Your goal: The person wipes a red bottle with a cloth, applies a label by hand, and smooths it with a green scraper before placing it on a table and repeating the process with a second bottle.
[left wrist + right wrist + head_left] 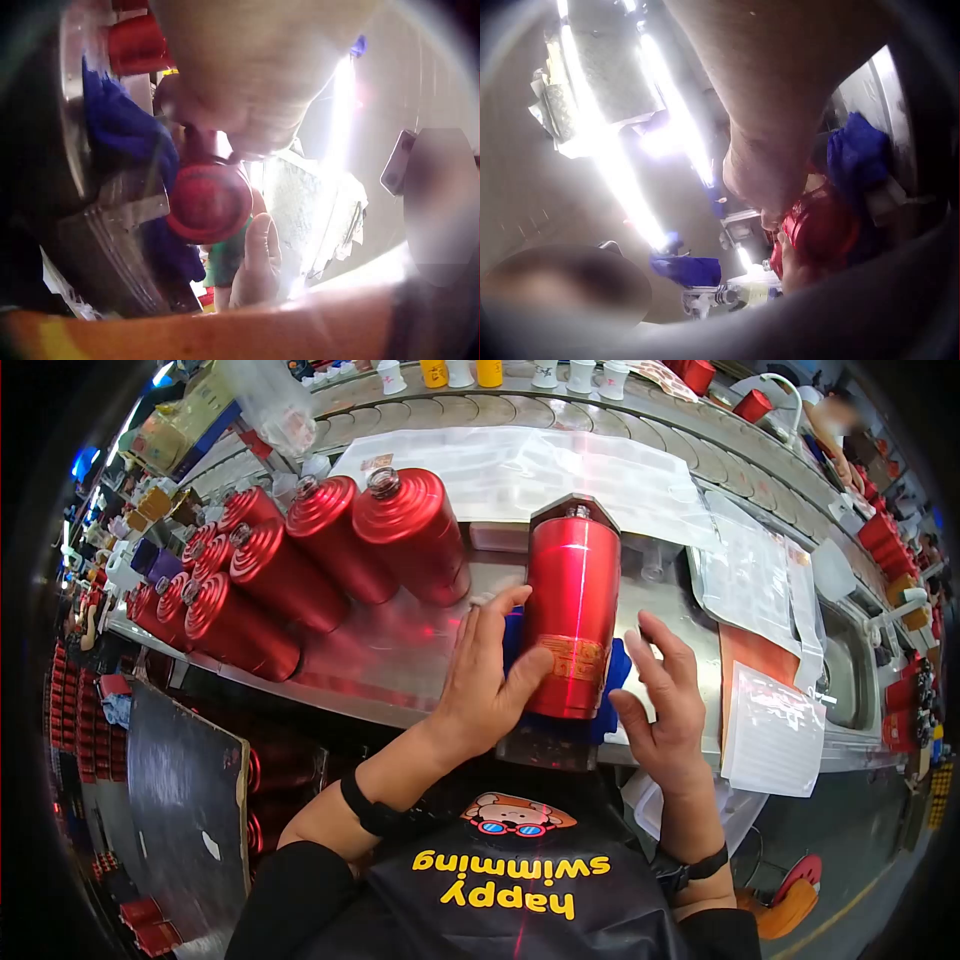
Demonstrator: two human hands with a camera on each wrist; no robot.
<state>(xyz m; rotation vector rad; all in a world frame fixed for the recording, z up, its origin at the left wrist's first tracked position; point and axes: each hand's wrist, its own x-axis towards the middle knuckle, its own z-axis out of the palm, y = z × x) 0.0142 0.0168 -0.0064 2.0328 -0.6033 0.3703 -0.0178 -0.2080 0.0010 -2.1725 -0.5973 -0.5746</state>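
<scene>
A shiny red bottle (575, 575) with a short glass neck lies in front of the person, its base toward the body and a gold label (572, 658) low on its side. Blue cloth (614, 685) shows beneath it, and a dark angular holder (540, 515) frames its neck end. My left hand (478, 678) lies along the left side, thumb at the label and fingers extended. On the other side, my right hand (665, 705) is spread beside the bottle with a visible gap. The left wrist view shows the round bottle base (208, 206) close up.
Several red bottles (410, 535) stand at the left of the metal table. Plastic-covered sheets (520, 465) lie behind, with more sheets (775, 730) at the right near a sink (850, 680). A curved conveyor (640, 425) runs along the back, carrying small white and yellow containers.
</scene>
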